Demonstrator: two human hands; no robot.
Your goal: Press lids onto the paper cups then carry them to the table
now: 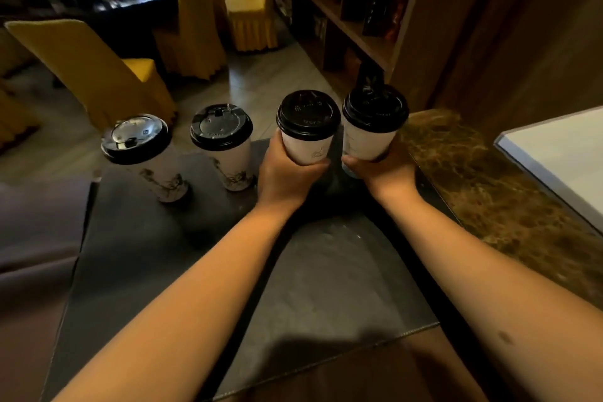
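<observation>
**Two lidded cups in hand, two standing on the worktop**

Four white paper cups with black lids are in view. The left hand's cup (308, 130) is plain white with a faint line drawing and a domed black lid pressed on; it is raised above the dark worktop (137, 254). The right hand's cup (372, 127) looks the same and sits just beside it, their lids almost touching. The left hand (287, 178) is the grip on the first cup, fingers and thumb curled round its lower wall. The right hand (381, 173) wraps the base of the second cup likewise. Further left, two taller cups with ink-wash prints stand on the worktop: the middle cup (228, 150) and the far-left cup (146, 157), both lidded and apart from the hands. Beyond are yellow-covered chairs (98, 72) and a wooden shelf unit (352, 10).
</observation>
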